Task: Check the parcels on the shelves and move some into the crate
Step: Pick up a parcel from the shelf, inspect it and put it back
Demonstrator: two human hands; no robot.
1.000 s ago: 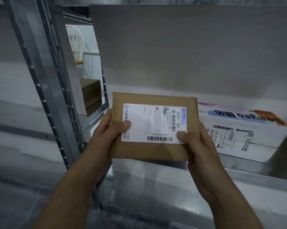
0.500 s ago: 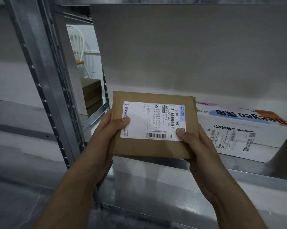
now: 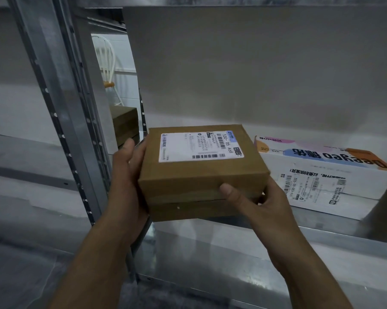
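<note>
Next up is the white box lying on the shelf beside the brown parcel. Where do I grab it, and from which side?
Probably from the open front: the white box lies flat and low on the shelf, a panel behind it. Slide it forward, then take its short ends. The left hand and right hand hold the brown parcel; free them first.

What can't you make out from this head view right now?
- Crate: outside the head view.
- Label on the brown parcel: fine print too small; only 530- D5 A68 reads.
- White box: right end blurred at the frame edge.
- Right hand: fingertips hidden beneath the parcel.
</note>
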